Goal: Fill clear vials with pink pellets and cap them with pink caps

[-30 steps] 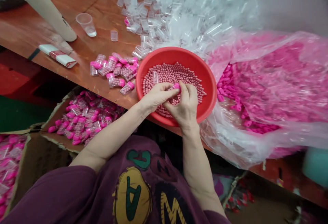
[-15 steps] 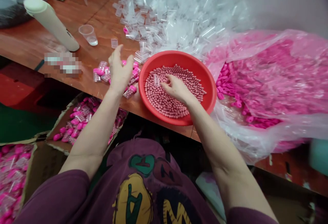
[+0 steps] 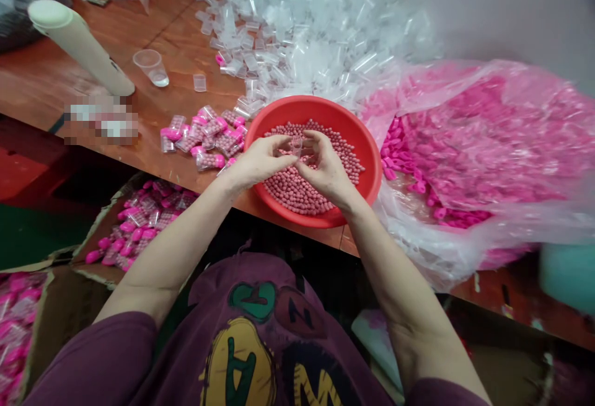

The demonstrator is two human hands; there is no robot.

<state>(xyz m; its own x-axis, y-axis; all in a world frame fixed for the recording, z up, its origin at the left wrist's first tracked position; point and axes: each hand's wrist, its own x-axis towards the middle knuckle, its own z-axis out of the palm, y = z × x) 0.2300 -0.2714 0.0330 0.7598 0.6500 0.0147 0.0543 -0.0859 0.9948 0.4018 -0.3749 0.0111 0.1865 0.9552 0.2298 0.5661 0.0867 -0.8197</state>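
Note:
Over a red basin [image 3: 372, 173] of small pink beads [image 3: 297, 190], my two hands meet at one small clear plastic container [image 3: 296, 144]. My left hand [image 3: 263, 161] pinches its left side between thumb and fingers. On the other side, my right hand [image 3: 325, 164] has its fingers curled around it. The container looks see-through, and whether any beads are inside cannot be made out. Just left of the basin lies a pile of bead-filled clear bottles with pink caps [image 3: 209, 133].
Loose clear containers [image 3: 297, 40] heap up behind the basin. A plastic bag of pink caps [image 3: 488, 145] lies to the right. A clear cup [image 3: 152, 68] and a white cylinder [image 3: 83, 46] stand at left. Below the table edge, a cardboard box [image 3: 95, 223] holds filled bottles.
My left hand has moved from above the bottle pile rightward to the basin and taken hold of the container in my right hand. The view has shifted slightly.

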